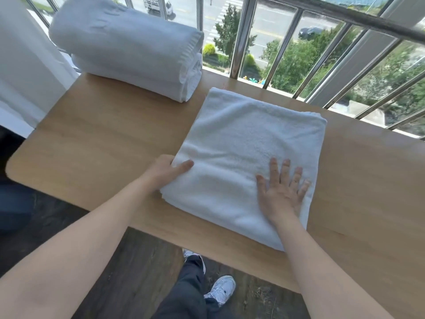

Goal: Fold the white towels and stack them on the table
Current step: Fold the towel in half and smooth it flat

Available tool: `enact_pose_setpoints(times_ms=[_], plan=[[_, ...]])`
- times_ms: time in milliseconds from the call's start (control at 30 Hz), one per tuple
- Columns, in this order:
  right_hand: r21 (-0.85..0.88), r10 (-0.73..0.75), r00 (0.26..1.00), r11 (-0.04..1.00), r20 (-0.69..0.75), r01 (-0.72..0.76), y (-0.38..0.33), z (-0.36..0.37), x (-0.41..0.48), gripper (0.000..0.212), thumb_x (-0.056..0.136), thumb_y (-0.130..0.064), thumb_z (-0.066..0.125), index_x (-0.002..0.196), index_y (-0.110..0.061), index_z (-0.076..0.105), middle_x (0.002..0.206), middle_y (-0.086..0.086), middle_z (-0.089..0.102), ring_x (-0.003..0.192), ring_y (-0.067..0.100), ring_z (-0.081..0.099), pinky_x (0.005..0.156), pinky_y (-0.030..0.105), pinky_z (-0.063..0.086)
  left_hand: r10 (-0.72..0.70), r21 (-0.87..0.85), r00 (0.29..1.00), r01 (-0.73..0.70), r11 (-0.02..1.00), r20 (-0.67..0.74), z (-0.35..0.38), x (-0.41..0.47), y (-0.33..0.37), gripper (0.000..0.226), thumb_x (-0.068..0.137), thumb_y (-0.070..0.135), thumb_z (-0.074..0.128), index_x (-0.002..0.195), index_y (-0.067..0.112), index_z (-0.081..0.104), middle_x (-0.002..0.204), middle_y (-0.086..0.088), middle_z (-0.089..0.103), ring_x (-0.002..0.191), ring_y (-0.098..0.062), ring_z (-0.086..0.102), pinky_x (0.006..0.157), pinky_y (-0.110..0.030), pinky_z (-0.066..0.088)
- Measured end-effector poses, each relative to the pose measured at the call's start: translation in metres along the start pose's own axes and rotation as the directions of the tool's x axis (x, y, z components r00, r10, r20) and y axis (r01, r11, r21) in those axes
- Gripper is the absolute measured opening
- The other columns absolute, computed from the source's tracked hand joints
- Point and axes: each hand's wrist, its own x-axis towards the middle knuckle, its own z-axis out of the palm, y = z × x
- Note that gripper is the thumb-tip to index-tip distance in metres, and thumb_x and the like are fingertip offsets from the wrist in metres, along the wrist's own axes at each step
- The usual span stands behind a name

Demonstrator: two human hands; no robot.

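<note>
table (103, 143): stack (128, 49) is seen at far-left corner | towel (248, 143): laid folded at centre-right, apart from stack | left hand (165, 171): edge is pinched, thumb on top | right hand (281, 187): pressed flat, fingers spread | risk: layers could be skewed if edge is pulled unevenly

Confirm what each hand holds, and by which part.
Left hand grips the folded towel at its left edge, near the front corner, thumb on top. Right hand holds nothing; it lies flat, fingers spread, on the towel's top.
</note>
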Motion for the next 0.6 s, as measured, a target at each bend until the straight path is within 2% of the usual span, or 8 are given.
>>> enact_pose_setpoints(times_ms=[100,167,233,333,433,500,600], plan=[[-0.002,-0.014,1.000,1.000,0.001,0.014,0.001,0.001,0.000,0.067,0.096,-0.068,-0.002,0.149,-0.040,-0.033,0.158,-0.007,-0.040,0.144,0.026,-0.040,0.116,0.054,-0.024,0.023,-0.041,0.997,-0.027,0.999,-0.077,0.000,-0.006,-0.011,0.038,0.078,0.067,0.072,0.068,0.030,0.070,0.071,0.015,0.073,0.064,-0.009,0.071,0.053,-0.020,0.049],[-0.005,-0.028,1.000,1.000,0.002,0.028,0.002,0.001,-0.001,0.068,0.096,-0.068,-0.001,0.150,-0.040,-0.032,0.158,-0.007,-0.039,0.144,0.026,-0.039,0.116,0.054,-0.024,0.003,-0.037,0.991,-0.008,0.999,-0.136,0.006,-0.007,-0.017,0.042,0.078,0.066,0.073,0.064,0.027,0.067,0.067,0.012,0.071,0.067,-0.014,0.070,0.054,-0.023,0.045],[0.003,-0.034,0.999,0.999,0.012,0.034,0.002,0.000,-0.002,0.068,0.097,-0.068,-0.001,0.150,-0.040,-0.031,0.159,-0.006,-0.039,0.144,0.026,-0.039,0.116,0.054,-0.023,-0.025,-0.035,0.988,0.020,0.999,-0.150,0.010,-0.010,-0.024,0.044,0.074,0.071,0.072,0.071,0.028,0.070,0.071,0.013,0.073,0.074,-0.015,0.071,0.059,-0.028,0.047],[-0.002,-0.037,0.999,0.999,-0.002,0.037,0.003,0.000,-0.002,0.068,0.097,-0.069,0.000,0.150,-0.040,-0.031,0.159,-0.006,-0.038,0.144,0.025,-0.039,0.117,0.053,-0.024,-0.012,0.039,0.996,0.016,0.999,-0.094,0.006,-0.016,-0.026,0.050,0.065,0.082,0.069,0.085,0.037,0.073,0.083,0.019,0.075,0.077,-0.007,0.072,0.065,-0.031,0.055],[-0.008,-0.043,0.999,0.999,-0.023,0.043,0.004,0.001,-0.003,0.068,0.096,-0.069,0.000,0.150,-0.042,-0.030,0.161,-0.005,-0.034,0.147,0.025,-0.034,0.119,0.050,-0.021,-0.010,0.158,0.976,0.045,0.986,-0.218,0.013,-0.023,-0.028,0.048,0.067,0.083,0.063,0.082,0.038,0.068,0.081,0.017,0.072,0.078,-0.010,0.069,0.064,-0.033,0.055],[-0.013,-0.051,0.998,0.999,-0.044,0.051,0.009,-0.002,-0.001,0.066,0.096,-0.070,0.001,0.151,-0.045,-0.026,0.164,-0.006,-0.028,0.151,0.024,-0.024,0.122,0.048,-0.013,-0.007,0.107,0.942,0.046,0.993,-0.335,0.030,-0.031,-0.029,0.051,0.066,0.084,0.064,0.089,0.038,0.063,0.085,0.018,0.069,0.084,-0.012,0.067,0.064,-0.033,0.052],[-0.019,-0.080,0.994,0.997,-0.074,0.079,0.021,-0.007,0.001,0.064,0.096,-0.070,0.003,0.152,-0.049,-0.021,0.166,-0.009,-0.020,0.154,0.022,-0.014,0.123,0.046,-0.004,0.113,0.217,0.908,-0.025,0.976,-0.403,0.052,-0.048,-0.035,0.073,0.056,0.093,0.065,0.107,0.044,0.050,0.101,0.021,0.057,0.101,-0.013,0.050,0.081,-0.040,0.045]])
